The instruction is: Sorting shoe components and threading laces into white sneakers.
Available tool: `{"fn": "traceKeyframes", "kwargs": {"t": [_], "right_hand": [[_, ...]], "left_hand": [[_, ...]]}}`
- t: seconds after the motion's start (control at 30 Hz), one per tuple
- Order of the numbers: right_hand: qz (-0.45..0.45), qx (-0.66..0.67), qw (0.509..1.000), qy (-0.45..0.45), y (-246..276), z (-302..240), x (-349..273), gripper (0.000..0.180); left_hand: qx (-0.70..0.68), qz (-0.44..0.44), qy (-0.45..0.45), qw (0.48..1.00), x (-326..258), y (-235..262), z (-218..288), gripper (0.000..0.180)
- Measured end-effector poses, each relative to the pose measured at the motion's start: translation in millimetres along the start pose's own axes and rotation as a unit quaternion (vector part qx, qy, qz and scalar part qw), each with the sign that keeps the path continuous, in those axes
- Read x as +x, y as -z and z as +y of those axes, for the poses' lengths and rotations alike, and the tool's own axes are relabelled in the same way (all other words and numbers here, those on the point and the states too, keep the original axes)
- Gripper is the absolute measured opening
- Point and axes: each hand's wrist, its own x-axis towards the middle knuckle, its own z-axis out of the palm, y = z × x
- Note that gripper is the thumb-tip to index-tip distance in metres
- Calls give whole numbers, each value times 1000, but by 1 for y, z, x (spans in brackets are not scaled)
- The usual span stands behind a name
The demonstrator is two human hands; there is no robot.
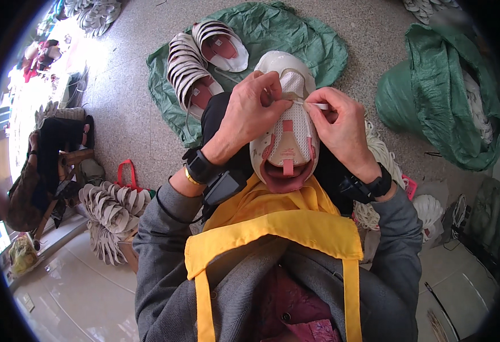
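Observation:
A white mesh shoe upper [297, 145] with pink trim lies over my lap, its pink-lined collar toward me. My left hand [251, 108] is at the upper's left side, thumb and fingers pinched together over its middle. Opposite it, my right hand [341, 122] pinches a narrow white lace [320, 106]. The lace runs toward the left fingertips, which seem closed on its other part, though the fingers partly hide it. Beyond my hands is a rounded white part [284, 62]; whether it belongs to the same upper I cannot tell.
On a green sheet [295, 28] ahead lie two nested stacks of shoe uppers [184, 65]. A green sack [432, 102] with white pieces stands at the right. Stacked pale pieces [110, 211] are at the left, near a seated person [39, 176].

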Motion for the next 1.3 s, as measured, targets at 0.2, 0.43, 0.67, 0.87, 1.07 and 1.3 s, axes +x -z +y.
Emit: {"fn": "traceKeyframes", "kwargs": {"t": [0.2,0.43,0.67,0.87,1.07,1.3], "right_hand": [[-9,-32,999,1,2,1,3,6],[-32,-85,996,22,7,-4,6,6],[-51,-117,990,67,8,-6,13,4],[-75,-143,982,97,8,-8,20,4],[-98,-141,980,98,11,-12,28,2],[-103,-128,982,88,12,-10,28,3]], "left_hand": [[9,14,-5,1000,0,-5,-5,26],[16,32,-4,999,-2,-9,-6,26],[6,13,13,1000,0,-3,-4,26],[-10,9,13,1000,0,-1,-4,26],[-13,6,15,1000,0,-1,-7,27],[-26,-4,16,1000,1,2,-5,28]]}}
